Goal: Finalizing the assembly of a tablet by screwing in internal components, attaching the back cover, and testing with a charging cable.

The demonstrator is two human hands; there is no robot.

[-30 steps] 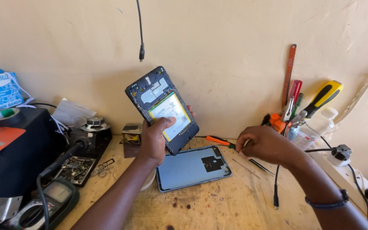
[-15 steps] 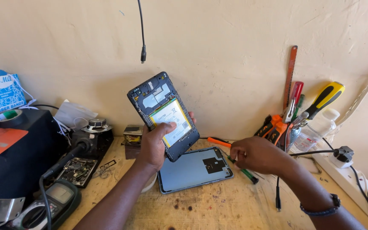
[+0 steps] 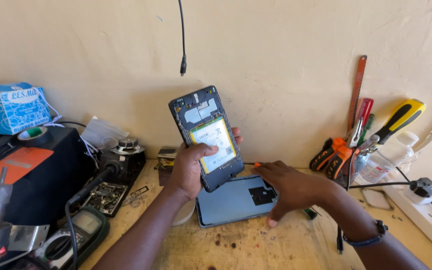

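My left hand (image 3: pixel 188 167) holds an opened smartphone (image 3: pixel 206 131) upright above the wooden bench, its back off so the yellow-edged battery and dark inner frame show. The phone's blue back cover (image 3: pixel 226 205) lies flat on the bench just below it. My right hand (image 3: pixel 291 187) rests over the right end of that cover, fingers closed around a slim screwdriver; the screwdriver's orange end (image 3: pixel 257 164) pokes out by the fingertips and its dark green end (image 3: pixel 310 213) shows under the wrist.
Pliers and screwdrivers (image 3: pixel 356 142) lean on the wall at right beside a plastic bottle (image 3: pixel 391 155) and a power strip (image 3: pixel 426 200). At left stand a black box (image 3: pixel 26 170), a multimeter (image 3: pixel 81 230) and a circuit board (image 3: pixel 103 195). A cable (image 3: pixel 182 65) hangs overhead.
My right hand has come left from the tools by the wall with the screwdriver and now lies over the blue back cover. The phone in my left hand has hardly moved.
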